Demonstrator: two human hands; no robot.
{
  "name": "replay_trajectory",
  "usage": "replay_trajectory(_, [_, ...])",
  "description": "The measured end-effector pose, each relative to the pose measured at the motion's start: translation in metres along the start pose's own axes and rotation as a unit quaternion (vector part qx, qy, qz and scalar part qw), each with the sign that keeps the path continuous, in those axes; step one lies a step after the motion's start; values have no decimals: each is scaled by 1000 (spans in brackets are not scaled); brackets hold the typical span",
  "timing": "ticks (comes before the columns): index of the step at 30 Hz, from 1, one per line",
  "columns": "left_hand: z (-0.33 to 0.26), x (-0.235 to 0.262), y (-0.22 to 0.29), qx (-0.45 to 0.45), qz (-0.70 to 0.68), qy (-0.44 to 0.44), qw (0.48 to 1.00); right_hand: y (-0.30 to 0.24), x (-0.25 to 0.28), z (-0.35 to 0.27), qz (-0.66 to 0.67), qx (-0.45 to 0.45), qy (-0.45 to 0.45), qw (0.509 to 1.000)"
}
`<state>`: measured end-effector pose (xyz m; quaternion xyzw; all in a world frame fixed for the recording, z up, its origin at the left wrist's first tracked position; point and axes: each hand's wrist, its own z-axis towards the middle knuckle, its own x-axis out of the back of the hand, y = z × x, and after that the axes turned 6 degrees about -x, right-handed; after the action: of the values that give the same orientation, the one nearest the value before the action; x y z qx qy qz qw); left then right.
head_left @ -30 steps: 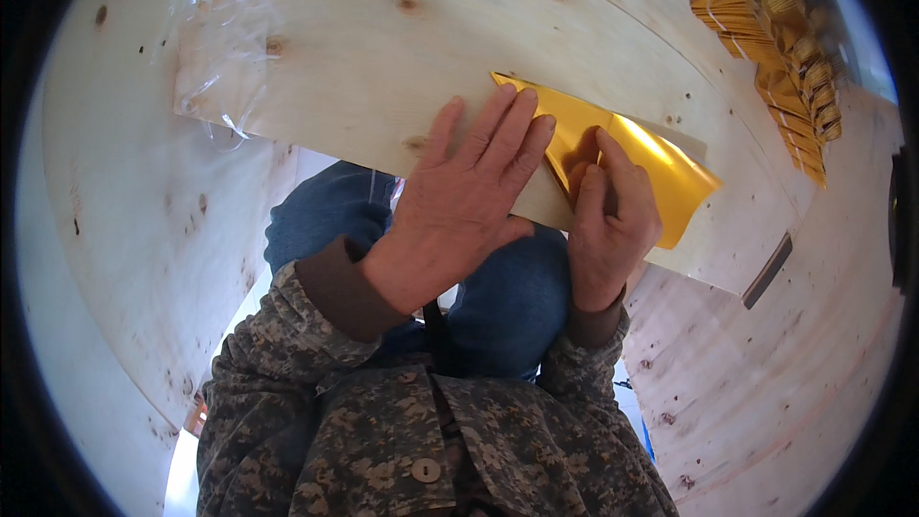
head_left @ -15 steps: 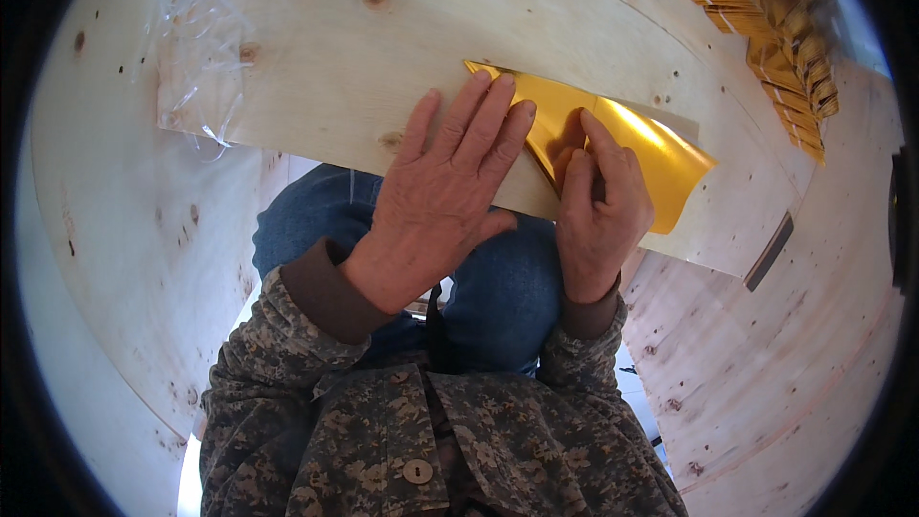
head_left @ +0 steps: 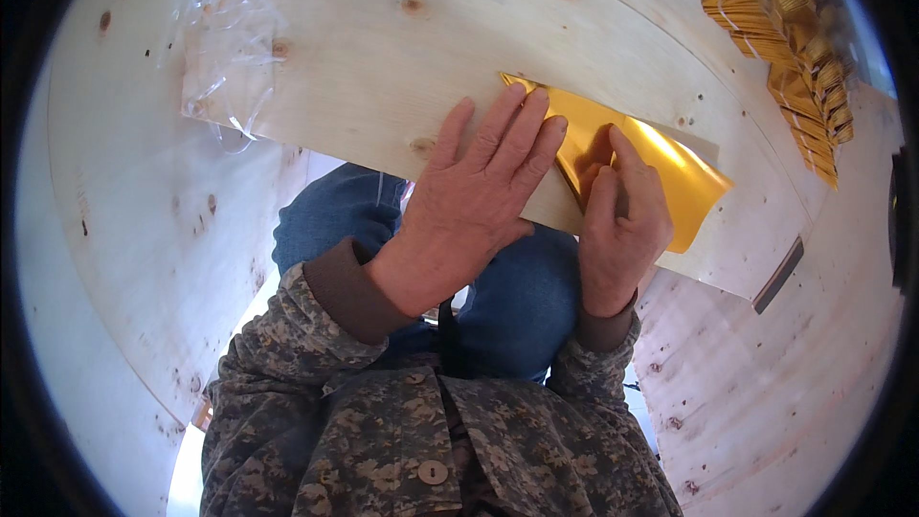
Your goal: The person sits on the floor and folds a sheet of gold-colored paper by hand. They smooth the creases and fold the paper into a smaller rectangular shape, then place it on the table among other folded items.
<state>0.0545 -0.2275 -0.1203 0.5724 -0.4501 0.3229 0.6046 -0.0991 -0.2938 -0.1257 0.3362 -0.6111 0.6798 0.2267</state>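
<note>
Pale plywood fills nearly everything around me, and a plywood board (head_left: 383, 67) lies across my lap as the work surface, its near edge running from the left down toward the right over my blue-jeaned knees (head_left: 517, 297). On that board, close to the near edge, lies a sheet of shiny gold foil paper (head_left: 670, 163), its right corner pointing toward the board's right end.

My left hand (head_left: 474, 201) lies flat with fingers spread slightly apart, palm down, pressing the left part of the gold sheet against the board. My right hand (head_left: 622, 220) rests just beside it, fingers curled together and fingertips bearing down on the foil where a fold line seems to run; it grips nothing.

Far left on the board, a crumpled clear plastic wrapper (head_left: 235, 48) sits well apart from my hands, with bare wood between. At the far right, a stack of folded gold foil pieces (head_left: 785, 38) lies along the edge.
</note>
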Motion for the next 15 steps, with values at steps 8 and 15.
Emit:
replay_trajectory(8, [-1, -1, 0, -5, 14, 9, 1000, 0, 0, 0, -12, 13, 6, 1000])
replay_trajectory(15, [0, -4, 1, 4, 21, 7, 1000, 2, 0, 0, 11, 2, 1, 1000])
